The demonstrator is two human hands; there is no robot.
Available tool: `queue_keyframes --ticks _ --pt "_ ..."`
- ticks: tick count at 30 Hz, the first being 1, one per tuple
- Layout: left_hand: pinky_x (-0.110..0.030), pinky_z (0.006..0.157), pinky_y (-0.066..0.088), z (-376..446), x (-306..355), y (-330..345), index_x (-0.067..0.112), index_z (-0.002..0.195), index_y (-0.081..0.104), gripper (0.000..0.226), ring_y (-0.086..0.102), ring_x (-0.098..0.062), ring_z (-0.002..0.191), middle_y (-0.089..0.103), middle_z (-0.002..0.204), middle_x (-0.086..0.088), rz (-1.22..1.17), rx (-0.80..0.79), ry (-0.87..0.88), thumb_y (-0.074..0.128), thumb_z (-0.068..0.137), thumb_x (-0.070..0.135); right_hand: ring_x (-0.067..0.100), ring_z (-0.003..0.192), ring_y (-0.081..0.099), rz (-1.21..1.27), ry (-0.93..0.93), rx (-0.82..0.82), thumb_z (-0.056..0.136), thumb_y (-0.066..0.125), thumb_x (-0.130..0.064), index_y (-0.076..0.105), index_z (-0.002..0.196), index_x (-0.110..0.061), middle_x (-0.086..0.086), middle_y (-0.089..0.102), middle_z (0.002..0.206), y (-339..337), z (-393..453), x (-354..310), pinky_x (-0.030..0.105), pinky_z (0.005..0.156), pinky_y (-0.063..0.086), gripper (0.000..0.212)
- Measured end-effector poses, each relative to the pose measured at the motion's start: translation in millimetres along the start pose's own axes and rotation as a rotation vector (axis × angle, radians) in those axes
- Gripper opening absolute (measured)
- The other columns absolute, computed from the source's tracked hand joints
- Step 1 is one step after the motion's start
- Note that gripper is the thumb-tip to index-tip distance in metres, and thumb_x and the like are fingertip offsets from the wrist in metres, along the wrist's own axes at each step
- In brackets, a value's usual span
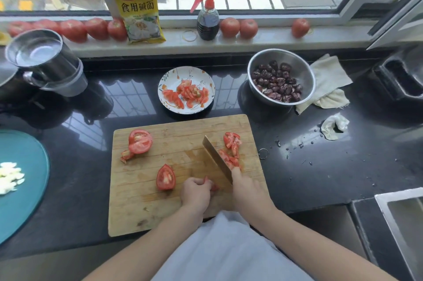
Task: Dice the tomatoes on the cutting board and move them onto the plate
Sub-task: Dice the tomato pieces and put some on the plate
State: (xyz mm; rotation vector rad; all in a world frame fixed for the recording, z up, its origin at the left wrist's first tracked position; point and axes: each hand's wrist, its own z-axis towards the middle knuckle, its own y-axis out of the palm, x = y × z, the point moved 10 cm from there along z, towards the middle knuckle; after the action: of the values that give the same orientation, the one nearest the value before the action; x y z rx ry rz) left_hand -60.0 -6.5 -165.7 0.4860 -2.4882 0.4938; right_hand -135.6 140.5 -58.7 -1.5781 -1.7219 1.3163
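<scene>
Black counter: date bowl beside plate; right hand fingers grip knife, left hand pinches tomato.

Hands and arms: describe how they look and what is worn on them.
Both forearms are bare from the bottom edge of the picture up to the wrists; no sleeves, watch, bracelets or gloves show. The left hand and right hand are bare too, with no rings visible. A pale bluish-white garment covers the torso between the arms.
</scene>
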Motion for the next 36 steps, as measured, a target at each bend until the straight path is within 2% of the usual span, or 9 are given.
queue_keyframes --ticks 5,13,17,19,23,25,28,32,36 --pt "-0.05 0.089 0.062 1 -4 2 0.018 0.089 0.073 0.009 0.078 -0.024 0.085 0.08 0.079 0.002 -0.039 -0.035 -0.002 0.081 0.088 0.023 0.03 0.072 0.049 -0.007 -0.09 -0.028 0.088 0.035 0.002 0.018 0.09 -0.028 -0.005 0.045 0.077 -5 -23 12 0.037 0.06 0.035 0.035" --pt "-0.051 0.094 0.059 0 -3 1 0.015 0.098 0.062 0.013 0.077 -0.03 0.09 0.08 0.077 -0.004 -0.103 -0.021 -0.025 0.074 0.094 0.018 0.033 0.082 0.068 -0.253 -0.219 -0.094 0.093 0.031 -0.002 0.037 0.11 -0.016 0.004 0.053 0.082 6 -41 -14 0.036 0.057 0.034 0.022" --pt "-0.044 0.085 0.062 -2 2 2 0.01 0.103 0.066 0.014 0.078 -0.026 0.085 0.08 0.078 -0.004 -0.103 -0.014 -0.019 0.072 0.097 0.021 0.02 0.028 0.047 -0.286 -0.253 0.023 0.061 0.049 0.0 0.033 0.081 -0.019 -0.006 0.02 0.054 -6 -41 -20 0.025 0.041 -0.006 0.032" --pt "-0.044 0.084 0.062 -2 2 1 0.01 0.101 0.067 0.01 0.078 -0.027 0.085 0.08 0.078 -0.005 -0.106 -0.004 -0.029 0.07 0.098 0.018 0.02 0.033 0.051 -0.308 -0.216 -0.006 0.069 0.038 -0.001 0.036 0.083 -0.018 -0.005 0.024 0.056 -7 -40 -16 0.025 0.045 -0.009 0.023" --pt "-0.054 0.089 0.061 9 -7 4 0.015 0.095 0.072 0.011 0.077 -0.028 0.088 0.08 0.083 -0.002 -0.077 -0.017 -0.016 0.072 0.091 0.024 0.033 0.068 0.059 -0.405 -0.241 -0.099 0.089 0.03 -0.004 0.042 0.113 -0.015 0.001 0.051 0.085 1 -51 -4 0.03 0.042 0.01 0.028" --pt "-0.054 0.09 0.061 12 -10 5 0.014 0.095 0.071 0.009 0.077 -0.028 0.089 0.081 0.085 -0.002 -0.073 -0.016 -0.024 0.072 0.09 0.022 0.032 0.067 0.059 -0.366 -0.22 -0.124 0.089 0.042 -0.006 0.04 0.113 -0.015 0.001 0.053 0.089 5 -52 3 0.03 0.041 0.011 0.025" --pt "-0.048 0.09 0.062 3 -3 2 0.01 0.098 0.071 0.005 0.078 -0.026 0.088 0.081 0.086 -0.005 -0.098 -0.007 -0.026 0.07 0.095 0.014 0.019 0.03 0.049 -0.384 -0.191 -0.107 0.052 0.077 -0.009 0.039 0.084 -0.017 -0.005 0.043 0.054 4 -49 -3 0.025 0.042 -0.011 0.051" --pt "-0.041 0.086 0.058 2 -1 -5 0.011 0.094 0.072 0.003 0.074 -0.025 0.086 0.079 0.089 -0.008 -0.067 0.044 -0.019 0.074 0.092 0.011 0.029 0.066 0.068 -0.368 -0.232 -0.165 0.084 0.055 -0.006 0.048 0.102 -0.012 0.005 0.056 0.079 8 -47 -10 0.028 0.041 0.005 0.021" --pt "-0.038 0.077 0.059 2 0 -6 0.012 0.089 0.069 0.008 0.074 -0.027 0.084 0.078 0.088 -0.01 -0.074 0.054 -0.033 0.075 0.091 0.007 0.016 0.025 0.042 -0.349 -0.199 -0.092 0.043 0.081 -0.005 0.043 0.074 -0.017 -0.005 0.034 0.046 10 -39 -13 0.024 0.041 -0.011 0.051"
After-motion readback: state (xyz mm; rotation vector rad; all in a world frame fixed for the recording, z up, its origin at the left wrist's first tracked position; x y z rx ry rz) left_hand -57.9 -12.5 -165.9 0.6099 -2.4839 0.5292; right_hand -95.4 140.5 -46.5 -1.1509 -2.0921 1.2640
